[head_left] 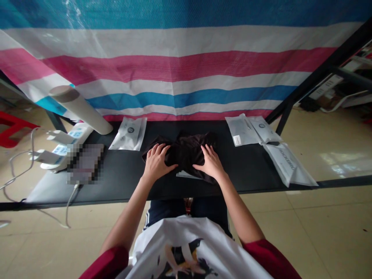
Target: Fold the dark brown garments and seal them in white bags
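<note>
A crumpled piece of dark brown fabric [188, 149] lies in the middle of the black bench; its folds hide what kind of garment or cloth it is. On its left part rests my left hand [157, 161], fingers spread and thumb stretched inward. My right hand [210, 161] lies on the right part in the same way, palm down and open. From beneath the fabric's near edge, between the two thumbs, a pale flat item [188, 175] sticks out, mostly covered.
Left of the fabric are a frosted pouch [128, 133], a white bottle [83, 110], a power strip [66, 149] with chargers and a blurred phone [85, 163] on a cable. Several pouches [242, 130] lie at the right. A striped tarp [174, 66] hangs behind.
</note>
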A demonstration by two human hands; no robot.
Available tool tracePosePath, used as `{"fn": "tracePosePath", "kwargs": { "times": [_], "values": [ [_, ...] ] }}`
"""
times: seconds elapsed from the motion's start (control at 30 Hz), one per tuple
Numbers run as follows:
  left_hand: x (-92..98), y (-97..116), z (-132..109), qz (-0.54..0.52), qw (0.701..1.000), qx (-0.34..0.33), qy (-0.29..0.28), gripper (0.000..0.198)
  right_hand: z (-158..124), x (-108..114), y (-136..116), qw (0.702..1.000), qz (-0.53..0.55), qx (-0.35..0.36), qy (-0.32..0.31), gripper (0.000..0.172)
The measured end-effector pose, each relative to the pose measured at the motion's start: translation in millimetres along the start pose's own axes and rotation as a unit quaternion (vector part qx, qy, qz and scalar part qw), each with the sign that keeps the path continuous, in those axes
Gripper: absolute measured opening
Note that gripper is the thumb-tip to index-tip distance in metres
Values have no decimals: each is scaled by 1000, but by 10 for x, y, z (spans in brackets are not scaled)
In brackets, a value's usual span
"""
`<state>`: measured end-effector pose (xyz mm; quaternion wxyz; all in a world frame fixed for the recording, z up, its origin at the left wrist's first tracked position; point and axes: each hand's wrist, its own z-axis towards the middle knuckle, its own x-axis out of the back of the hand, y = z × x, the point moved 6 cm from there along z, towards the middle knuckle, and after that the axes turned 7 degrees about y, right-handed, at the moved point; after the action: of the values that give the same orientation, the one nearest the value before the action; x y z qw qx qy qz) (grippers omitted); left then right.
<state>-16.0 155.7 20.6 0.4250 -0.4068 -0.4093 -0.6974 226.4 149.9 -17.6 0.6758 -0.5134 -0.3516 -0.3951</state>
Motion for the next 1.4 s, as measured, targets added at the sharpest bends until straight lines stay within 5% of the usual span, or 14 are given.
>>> {"fn": "tracePosePath", "kwargs": {
  "times": [0.13, 0.47, 0.57, 0.67, 0.83, 1.0, 1.17, 1.4],
  "values": [
    [-211, -131, -152, 33, 997, 11, -67, 111, -14, -32, 169, 997, -25, 23, -64, 123],
    [-270, -212, -326, 46, 997, 35, -53, 104, -50, 4, 238, 997, -14, 79, -22, 112],
    [-237, -245, -330, 24, 998, 38, -46, 89, -40, 50, 239, 995, 40, 92, 0, 103],
    [-130, -364, -318, -15, 998, 57, -1, 66, -47, 184, 313, 985, 145, 68, 72, 76],
    [96, -803, -357, -23, 984, 139, 109, 55, -181, 381, 575, 952, 232, -34, 199, 37],
    [130, -1128, -488, -25, 974, 204, 93, 46, -280, 379, 672, 947, 228, -79, 211, 32],
    [67, -1100, -520, 3, 983, 184, 27, 34, -278, 361, 623, 955, 205, -70, 204, 28],
    [71, -1133, -529, -11, 980, 192, 49, 25, -277, 348, 541, 967, 172, -21, 187, 26]
  ]
}}
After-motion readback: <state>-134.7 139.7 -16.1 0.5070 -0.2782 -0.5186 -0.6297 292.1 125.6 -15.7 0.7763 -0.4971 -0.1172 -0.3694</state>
